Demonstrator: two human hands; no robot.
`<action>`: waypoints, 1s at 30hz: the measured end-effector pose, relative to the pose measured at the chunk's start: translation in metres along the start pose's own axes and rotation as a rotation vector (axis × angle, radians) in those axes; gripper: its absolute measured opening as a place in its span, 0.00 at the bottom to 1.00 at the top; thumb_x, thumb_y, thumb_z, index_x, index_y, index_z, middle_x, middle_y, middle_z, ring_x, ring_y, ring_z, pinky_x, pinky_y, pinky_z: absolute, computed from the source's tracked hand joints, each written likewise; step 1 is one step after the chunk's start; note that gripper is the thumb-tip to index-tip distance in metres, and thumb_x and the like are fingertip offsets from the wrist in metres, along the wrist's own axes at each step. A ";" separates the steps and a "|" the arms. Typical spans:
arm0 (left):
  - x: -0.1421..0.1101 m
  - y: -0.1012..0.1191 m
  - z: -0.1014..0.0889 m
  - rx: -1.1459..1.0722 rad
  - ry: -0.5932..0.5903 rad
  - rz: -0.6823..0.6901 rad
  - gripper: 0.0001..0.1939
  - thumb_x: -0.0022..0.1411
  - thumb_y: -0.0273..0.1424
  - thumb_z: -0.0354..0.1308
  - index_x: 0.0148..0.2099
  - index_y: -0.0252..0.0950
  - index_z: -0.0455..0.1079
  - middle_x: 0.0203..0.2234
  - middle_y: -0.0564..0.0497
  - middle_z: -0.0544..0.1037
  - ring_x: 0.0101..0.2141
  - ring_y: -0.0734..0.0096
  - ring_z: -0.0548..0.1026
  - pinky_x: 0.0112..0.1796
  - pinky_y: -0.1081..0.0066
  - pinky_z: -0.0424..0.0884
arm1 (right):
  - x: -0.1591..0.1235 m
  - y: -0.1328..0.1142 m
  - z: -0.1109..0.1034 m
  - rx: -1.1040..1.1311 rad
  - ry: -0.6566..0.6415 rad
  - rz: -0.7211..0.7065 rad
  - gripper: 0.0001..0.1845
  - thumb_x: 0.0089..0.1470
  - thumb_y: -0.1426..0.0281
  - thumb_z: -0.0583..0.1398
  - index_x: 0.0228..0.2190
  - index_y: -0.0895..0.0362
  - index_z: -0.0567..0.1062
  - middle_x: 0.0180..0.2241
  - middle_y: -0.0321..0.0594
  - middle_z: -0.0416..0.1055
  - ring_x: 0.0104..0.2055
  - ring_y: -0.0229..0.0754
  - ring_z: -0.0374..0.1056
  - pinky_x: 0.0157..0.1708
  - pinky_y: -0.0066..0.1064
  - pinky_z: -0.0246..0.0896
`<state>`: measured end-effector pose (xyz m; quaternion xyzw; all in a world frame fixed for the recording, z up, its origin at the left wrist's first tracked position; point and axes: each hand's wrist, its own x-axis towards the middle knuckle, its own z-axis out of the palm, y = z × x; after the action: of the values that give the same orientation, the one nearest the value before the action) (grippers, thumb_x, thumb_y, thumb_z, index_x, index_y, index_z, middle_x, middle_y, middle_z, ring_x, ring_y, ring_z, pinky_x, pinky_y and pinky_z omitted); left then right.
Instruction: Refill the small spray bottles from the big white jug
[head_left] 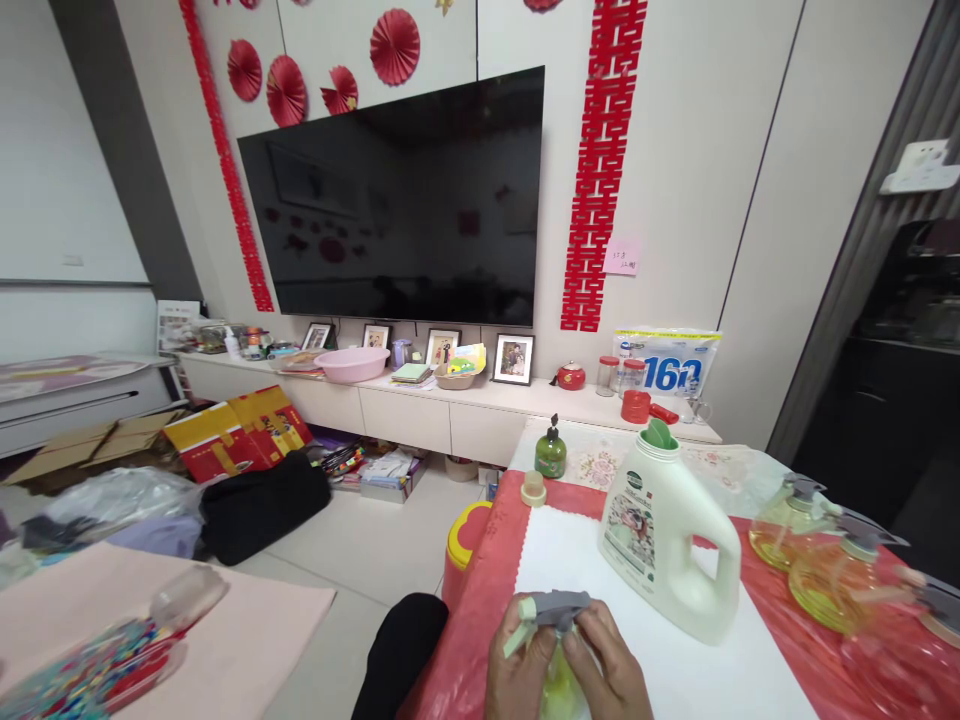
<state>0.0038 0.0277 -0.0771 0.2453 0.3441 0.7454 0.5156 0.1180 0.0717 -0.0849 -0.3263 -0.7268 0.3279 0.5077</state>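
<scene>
Close in front of me, my left hand [516, 662] and my right hand [609, 668] close around the neck of a spray bottle [559, 682] with yellow-green liquid. Its grey trigger head with a pale green nozzle and lever sticks up between my fingers. The thumbs press near the collar; the bottle's lower part is cut off by the frame. Beyond my hands stands a large pale green jug [667, 540] with a handle, its mouth uncapped with a green insert. A beige cap [533, 488] rests on the red cloth to the jug's left.
Three spray bottles, one of them a yellow one [834, 582], stand along the right. White paper [555, 545] lies over a red tablecloth [491, 540]. A green pump bottle [551, 452] is at the back. A yellow-topped stool [466, 535] stands left of the table, near a pink surface [262, 620].
</scene>
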 end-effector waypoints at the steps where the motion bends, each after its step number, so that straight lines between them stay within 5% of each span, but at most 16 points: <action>1: 0.000 0.000 0.000 -0.008 0.010 -0.006 0.23 0.44 0.45 0.76 0.38 0.37 0.79 0.35 0.43 0.85 0.37 0.56 0.82 0.45 0.60 0.76 | 0.000 0.001 0.001 -0.006 -0.014 -0.007 0.12 0.61 0.60 0.59 0.39 0.50 0.81 0.38 0.40 0.77 0.41 0.43 0.76 0.42 0.28 0.72; 9: -0.005 0.013 0.005 0.056 0.051 0.006 0.26 0.44 0.49 0.75 0.38 0.34 0.82 0.32 0.41 0.85 0.37 0.55 0.82 0.43 0.61 0.76 | -0.012 -0.001 0.025 0.136 0.175 0.151 0.16 0.58 0.55 0.61 0.43 0.51 0.78 0.42 0.39 0.78 0.45 0.45 0.75 0.47 0.30 0.70; 17: -0.001 0.015 0.011 0.009 0.057 -0.004 0.26 0.41 0.48 0.77 0.35 0.33 0.81 0.29 0.41 0.85 0.34 0.55 0.82 0.43 0.57 0.77 | -0.006 -0.010 0.021 0.155 0.142 0.149 0.16 0.56 0.53 0.62 0.40 0.49 0.81 0.41 0.38 0.77 0.47 0.45 0.73 0.49 0.30 0.66; 24: 0.003 0.006 0.001 0.010 0.030 0.072 0.21 0.46 0.46 0.75 0.32 0.36 0.78 0.26 0.49 0.82 0.27 0.70 0.77 0.35 0.70 0.71 | -0.005 -0.011 0.024 0.137 0.235 0.203 0.19 0.47 0.50 0.67 0.34 0.50 0.81 0.36 0.38 0.76 0.40 0.45 0.73 0.42 0.31 0.69; 30: 0.005 0.005 -0.004 0.024 -0.022 0.038 0.21 0.47 0.47 0.75 0.33 0.36 0.78 0.23 0.51 0.80 0.26 0.72 0.74 0.32 0.72 0.67 | -0.006 -0.010 0.026 0.165 0.195 0.201 0.23 0.48 0.46 0.66 0.35 0.50 0.81 0.34 0.38 0.76 0.39 0.46 0.73 0.42 0.32 0.68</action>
<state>-0.0039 0.0297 -0.0754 0.2662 0.3428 0.7480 0.5022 0.0932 0.0577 -0.0869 -0.3850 -0.6084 0.4025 0.5653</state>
